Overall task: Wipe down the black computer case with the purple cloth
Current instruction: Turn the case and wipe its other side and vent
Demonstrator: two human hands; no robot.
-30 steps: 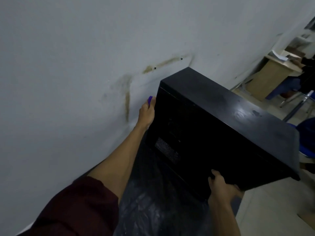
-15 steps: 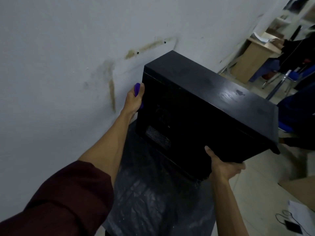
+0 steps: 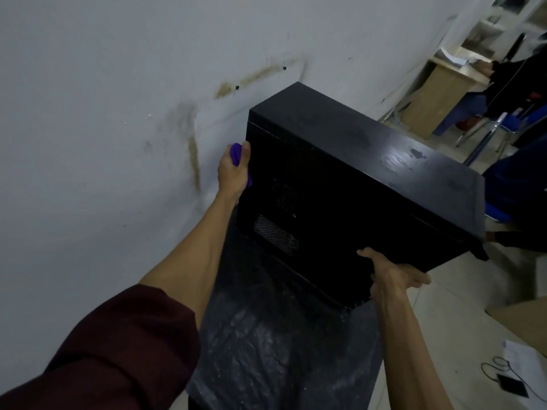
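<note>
The black computer case (image 3: 349,184) is held up off the floor, tilted, its long top panel running away to the right. My left hand (image 3: 233,173) grips its far left edge with the purple cloth (image 3: 236,153) bunched in the palm, pressed against the case. My right hand (image 3: 393,276) holds the case from below at its near right corner, fingers curled under the bottom edge. Most of the cloth is hidden by my fingers.
A stained white wall (image 3: 118,113) stands close on the left. Black plastic sheeting (image 3: 275,344) lies under the case. At the back right are a wooden desk (image 3: 438,93), blue chairs (image 3: 503,122) and a seated person (image 3: 521,81). A cable and small device (image 3: 509,380) lie on the floor.
The case has shifted a little in view, and my right hand's grip has moved under the near corner. My left hand keeps the cloth against the far edge.
</note>
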